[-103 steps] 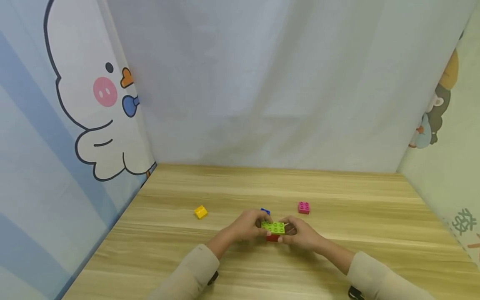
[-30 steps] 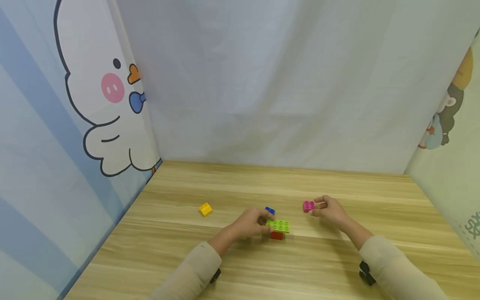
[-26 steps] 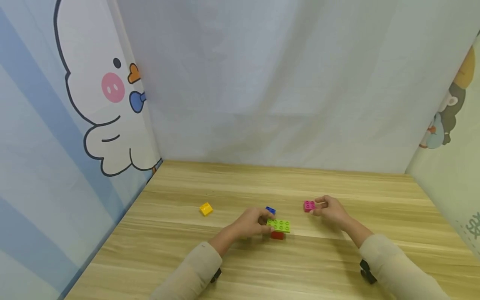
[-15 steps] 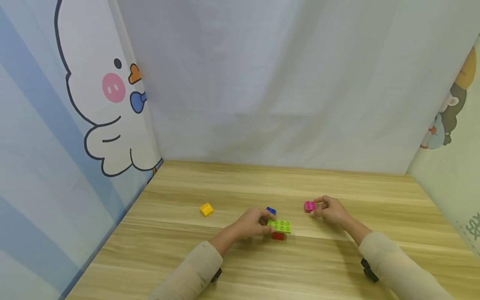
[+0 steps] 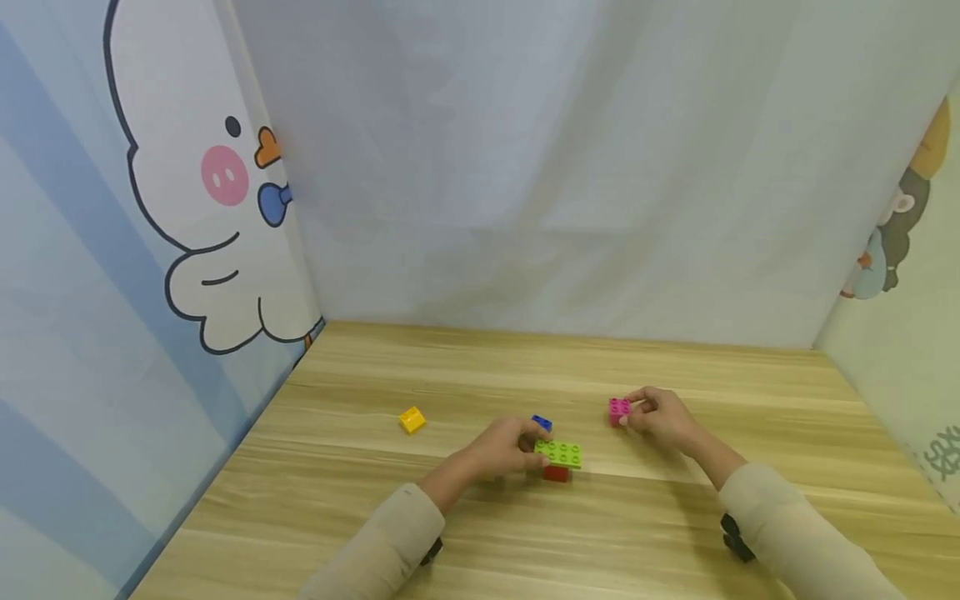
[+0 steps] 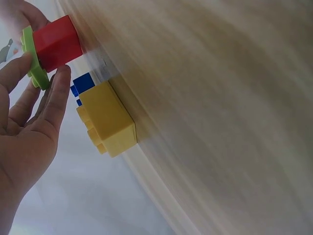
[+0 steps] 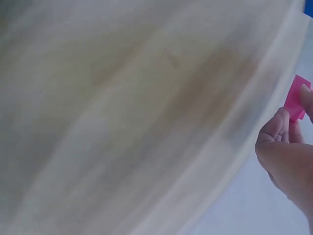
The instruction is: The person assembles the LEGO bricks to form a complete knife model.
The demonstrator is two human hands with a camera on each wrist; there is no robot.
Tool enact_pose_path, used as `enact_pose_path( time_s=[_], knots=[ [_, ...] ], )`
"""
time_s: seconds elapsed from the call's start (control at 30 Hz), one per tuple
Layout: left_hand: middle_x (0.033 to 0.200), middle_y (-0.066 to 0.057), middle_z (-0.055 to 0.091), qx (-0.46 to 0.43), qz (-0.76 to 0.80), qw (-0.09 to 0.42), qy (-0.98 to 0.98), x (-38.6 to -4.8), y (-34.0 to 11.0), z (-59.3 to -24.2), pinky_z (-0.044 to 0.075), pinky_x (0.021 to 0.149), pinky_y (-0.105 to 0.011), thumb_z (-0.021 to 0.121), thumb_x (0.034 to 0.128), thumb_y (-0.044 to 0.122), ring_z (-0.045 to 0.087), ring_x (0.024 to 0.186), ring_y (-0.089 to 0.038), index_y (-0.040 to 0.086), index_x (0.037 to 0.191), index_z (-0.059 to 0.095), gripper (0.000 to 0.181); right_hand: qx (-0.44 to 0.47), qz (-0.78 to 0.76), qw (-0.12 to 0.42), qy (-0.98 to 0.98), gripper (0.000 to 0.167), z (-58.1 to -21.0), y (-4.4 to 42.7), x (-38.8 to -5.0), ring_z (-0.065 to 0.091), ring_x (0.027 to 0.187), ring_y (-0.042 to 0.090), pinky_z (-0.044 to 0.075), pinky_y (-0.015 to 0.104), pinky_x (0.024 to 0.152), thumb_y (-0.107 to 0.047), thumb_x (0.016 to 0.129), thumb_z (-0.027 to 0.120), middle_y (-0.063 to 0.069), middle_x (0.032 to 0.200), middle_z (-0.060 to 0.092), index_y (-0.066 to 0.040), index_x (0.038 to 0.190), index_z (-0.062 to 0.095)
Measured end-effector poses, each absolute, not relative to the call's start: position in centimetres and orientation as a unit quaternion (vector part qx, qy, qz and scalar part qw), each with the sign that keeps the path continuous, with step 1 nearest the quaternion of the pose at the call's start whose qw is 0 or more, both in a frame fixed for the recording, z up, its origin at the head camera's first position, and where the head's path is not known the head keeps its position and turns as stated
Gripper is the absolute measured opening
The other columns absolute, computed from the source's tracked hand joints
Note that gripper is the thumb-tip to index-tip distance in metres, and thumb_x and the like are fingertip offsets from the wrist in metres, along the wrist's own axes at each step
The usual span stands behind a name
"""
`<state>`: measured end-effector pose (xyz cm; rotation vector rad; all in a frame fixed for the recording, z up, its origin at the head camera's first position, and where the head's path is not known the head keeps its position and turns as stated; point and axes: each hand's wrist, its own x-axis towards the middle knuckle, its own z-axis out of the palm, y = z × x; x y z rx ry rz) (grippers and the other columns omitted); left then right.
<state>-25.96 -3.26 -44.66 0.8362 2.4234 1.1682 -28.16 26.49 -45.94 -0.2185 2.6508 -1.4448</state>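
Observation:
My left hand (image 5: pixel 501 447) pinches a lime-green building-block plate (image 5: pixel 562 454) by its left end. Under that plate sits a red brick (image 5: pixel 556 473), also seen in the left wrist view as a red block (image 6: pixel 57 43). My right hand (image 5: pixel 663 419) holds a small pink brick (image 5: pixel 618 411) between thumb and fingers; the right wrist view shows the thumb on the pink brick (image 7: pixel 295 95). Behind my left fingertips lies a blue brick (image 5: pixel 542 424), partly covered. A larger yellow brick (image 6: pixel 108 120) stands beside the left hand, mostly hidden by it in the head view.
Off to the left on the wooden table (image 5: pixel 360 492) lies a small yellow brick (image 5: pixel 412 420) with a sloped look. A pale curtain (image 5: pixel 555 208) hangs along the back edge, and printed curtains flank both sides.
My right hand has left the green plate and gone right to the pink brick, now gripping it and raising it slightly. The left hand stays on the green plate.

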Motion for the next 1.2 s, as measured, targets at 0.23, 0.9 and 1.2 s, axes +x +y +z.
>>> enact_pose_path(
  time_s=[0.23, 0.9, 1.2],
  knots=[
    [0.091, -0.001, 0.063, 0.293, 0.407, 0.161, 0.850, -26.0, -3.2, -44.6, 0.049, 0.069, -0.020, 0.073, 0.0811, 0.011, 0.060, 0.080, -0.010, 0.001, 0.112, 0.064, 0.034, -0.073, -0.489, 0.063, 0.867, 0.036, -45.2, 26.2, -28.0, 0.054, 0.075, 0.021, 0.047, 0.030, 0.062, -0.005, 0.084, 0.065, 0.013, 0.087, 0.058, 0.011, 0.114, 0.053],
    [0.092, 0.004, 0.064, 0.314, 0.366, 0.136, 0.865, -26.2, -3.3, -44.8, 0.047, 0.069, -0.019, 0.074, 0.0806, 0.015, 0.056, 0.077, -0.005, 0.005, 0.108, 0.066, 0.031, -0.053, -0.485, 0.042, 0.872, 0.043, -45.0, 25.5, -26.0, 0.055, 0.103, 0.037, 0.047, 0.040, 0.084, -0.010, 0.083, 0.069, 0.025, 0.110, 0.060, 0.013, 0.116, 0.055],
    [0.094, 0.003, 0.065, 0.311, 0.385, 0.143, 0.857, -26.6, -3.3, -44.8, 0.048, 0.071, -0.019, 0.075, 0.0792, 0.014, 0.058, 0.079, -0.005, 0.007, 0.105, 0.066, 0.028, -0.064, -0.513, 0.034, 0.855, 0.047, -45.1, 25.6, -25.1, 0.058, 0.097, 0.031, 0.049, 0.036, 0.080, -0.018, 0.083, 0.071, 0.018, 0.105, 0.062, 0.010, 0.117, 0.055]
  ],
)
